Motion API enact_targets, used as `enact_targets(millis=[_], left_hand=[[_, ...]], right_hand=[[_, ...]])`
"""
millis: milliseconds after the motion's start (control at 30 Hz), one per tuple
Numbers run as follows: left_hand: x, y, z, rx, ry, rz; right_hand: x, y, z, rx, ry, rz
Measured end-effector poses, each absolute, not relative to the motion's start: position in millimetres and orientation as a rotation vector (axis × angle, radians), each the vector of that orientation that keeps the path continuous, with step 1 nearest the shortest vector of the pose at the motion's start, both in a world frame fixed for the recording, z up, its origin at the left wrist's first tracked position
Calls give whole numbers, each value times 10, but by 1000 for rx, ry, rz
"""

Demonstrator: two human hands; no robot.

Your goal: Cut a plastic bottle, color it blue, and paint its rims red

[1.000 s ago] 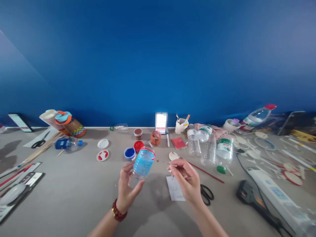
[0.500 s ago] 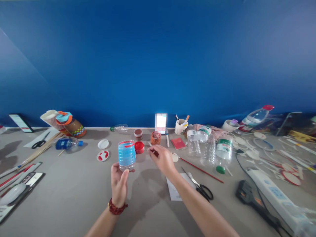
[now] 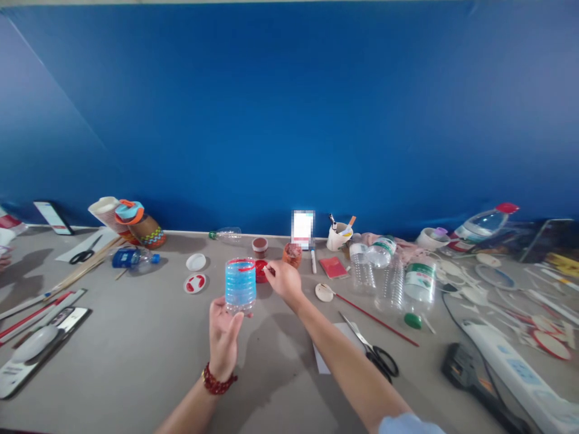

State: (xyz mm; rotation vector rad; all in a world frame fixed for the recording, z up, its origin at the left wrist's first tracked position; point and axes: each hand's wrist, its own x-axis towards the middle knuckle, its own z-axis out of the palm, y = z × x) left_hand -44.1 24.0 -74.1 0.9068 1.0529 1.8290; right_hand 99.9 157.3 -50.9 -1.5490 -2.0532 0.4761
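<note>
In the head view, my left hand [image 3: 226, 337] holds up a cut clear bottle [image 3: 240, 288] by its base. Blue covers much of its side, with red marks along the rim. Fingers pinched, my right hand [image 3: 283, 280] is over the right side of an open jar of red paint [image 3: 261, 271], just right of the bottle. A thin tool seems to be between those fingers, but most of it is hidden. Behind that hand stands an orange-brown jar [image 3: 292, 254]. A white lid with red paint [image 3: 195, 283] lies left of the bottle.
Scissors [image 3: 373, 352] and a red-handled brush [image 3: 375, 318] lie to the right. Beyond are clear bottles [image 3: 391, 283], a power strip [image 3: 515, 367] and a glue gun [image 3: 470, 380]. A phone [image 3: 303, 229] stands at the back. Another person's fingers [image 3: 4, 260] show at the far left.
My right hand has moved left to the red paint jar. The cut bottle stays in my left hand. The whole view has shifted slightly, and another person's fingers now show at the left edge.
</note>
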Motion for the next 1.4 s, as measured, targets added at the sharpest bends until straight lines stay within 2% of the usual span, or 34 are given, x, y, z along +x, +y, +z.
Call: enact_targets(millis=[733, 1033, 1267, 1400], left_hand=[[-431, 242, -723, 881, 1091, 1817], [-416, 210, -741, 991, 1170, 1767], [-318, 129, -821, 1224, 1193, 1740], [-285, 96, -798, 1473, 1234, 1683]], right_hand=[[1113, 1602, -580, -1394, -1680, 957], [1533, 1279, -353, -1265, -1306, 1222], [1918, 680, -150, -1154, -1065, 1143], [1995, 439, -110, -1078, -1161, 1033]])
